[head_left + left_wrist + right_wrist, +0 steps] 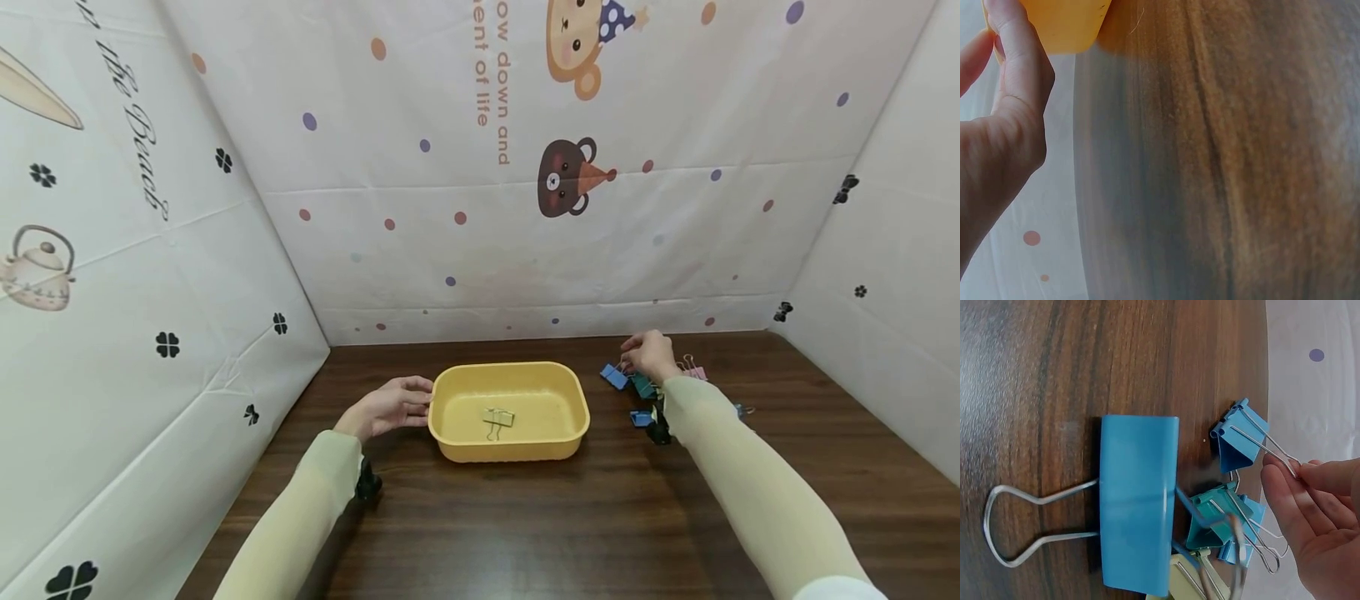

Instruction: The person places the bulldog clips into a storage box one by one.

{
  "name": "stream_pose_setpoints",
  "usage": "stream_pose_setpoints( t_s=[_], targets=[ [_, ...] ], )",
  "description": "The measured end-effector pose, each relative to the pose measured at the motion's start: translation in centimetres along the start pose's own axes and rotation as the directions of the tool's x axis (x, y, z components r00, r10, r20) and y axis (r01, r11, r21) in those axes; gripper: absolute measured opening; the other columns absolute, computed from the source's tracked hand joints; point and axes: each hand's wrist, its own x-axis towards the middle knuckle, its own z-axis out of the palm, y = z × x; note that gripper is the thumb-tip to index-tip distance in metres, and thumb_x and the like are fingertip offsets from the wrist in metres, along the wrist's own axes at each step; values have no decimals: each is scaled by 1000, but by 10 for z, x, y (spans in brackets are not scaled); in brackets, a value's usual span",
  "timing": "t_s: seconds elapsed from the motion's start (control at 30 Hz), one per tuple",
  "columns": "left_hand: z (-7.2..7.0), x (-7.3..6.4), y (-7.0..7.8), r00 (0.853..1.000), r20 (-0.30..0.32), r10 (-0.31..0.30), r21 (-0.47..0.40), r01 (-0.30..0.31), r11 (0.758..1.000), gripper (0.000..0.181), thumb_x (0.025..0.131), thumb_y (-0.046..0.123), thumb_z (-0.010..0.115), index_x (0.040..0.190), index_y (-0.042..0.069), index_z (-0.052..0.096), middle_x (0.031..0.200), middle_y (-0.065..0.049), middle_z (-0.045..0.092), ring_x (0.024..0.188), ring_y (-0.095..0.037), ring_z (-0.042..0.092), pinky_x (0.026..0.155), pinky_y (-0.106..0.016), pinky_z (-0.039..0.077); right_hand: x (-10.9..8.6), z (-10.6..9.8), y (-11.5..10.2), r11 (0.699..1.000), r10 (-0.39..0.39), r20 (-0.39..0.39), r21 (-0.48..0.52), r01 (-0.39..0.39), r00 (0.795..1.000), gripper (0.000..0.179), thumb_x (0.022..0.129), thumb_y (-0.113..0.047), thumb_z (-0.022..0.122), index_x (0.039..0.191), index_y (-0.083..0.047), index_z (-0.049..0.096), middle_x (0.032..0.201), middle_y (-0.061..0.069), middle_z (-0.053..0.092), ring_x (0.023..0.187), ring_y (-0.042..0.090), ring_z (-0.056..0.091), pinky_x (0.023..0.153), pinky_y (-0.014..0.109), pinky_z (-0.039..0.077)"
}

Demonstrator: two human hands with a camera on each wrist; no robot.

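A yellow plastic basin (510, 451) stands on the table with one pale yellow binder clip (504, 418) lying inside. My left hand (393, 405) is at its left side; in the left wrist view, thumb and fingers (1019, 56) pinch the basin's rim. Over to the right, my right hand (651, 356) pinches a wire handle of a blue binder clip (1244, 436) between thumb and fingertips. That clip hangs tilted beside a teal binder clip (1213, 522). A larger-looking blue binder clip (1138, 503) is close to the right wrist camera.
Near the right hand lie a pink binder clip (696, 372), another pale yellow clip (1184, 581) and several blue ones, partly hidden by the arm. Patterned white sheets (450, 250) wall off the back and sides of the brown wooden table (510, 533).
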Motion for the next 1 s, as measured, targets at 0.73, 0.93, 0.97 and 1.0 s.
stream_pose_setpoints(
  t_s=[0.73,0.93,0.97,1.0],
  targets=[
    [0,-1,0,1000,-7,8,23,-7,1000,32,97,8,56,126,2,44,100,-8,60,82,-17,63,76,-34,59,-4,-11,-36,998,-49,-6,44,49,999,24,95,0,54,113,13,61,101,32,68,86,36,71,66,31,60],
    [1,-2,1,1000,4,8,13,-8,1000,32,97,6,55,126,1,43,98,-8,60,81,-17,62,75,-34,58,-3,-11,-49,995,-59,4,81,59,998,25,94,-1,55,114,13,61,101,32,68,84,33,72,65,28,59],
    [1,-2,2,1000,3,7,12,-7,1000,32,96,6,55,126,2,44,98,-8,60,81,-17,62,75,-34,58,-3,-10,-52,994,-64,7,90,63,998,25,94,0,54,114,13,61,101,32,68,84,34,72,65,28,59],
    [1,-2,2,1000,1,6,13,-6,1000,31,96,6,55,125,2,44,98,-8,61,82,-17,62,76,-34,58,-4,-10,-55,993,-70,11,94,68,998,25,95,0,54,114,14,60,102,33,67,85,35,72,66,28,59]
  ],
)
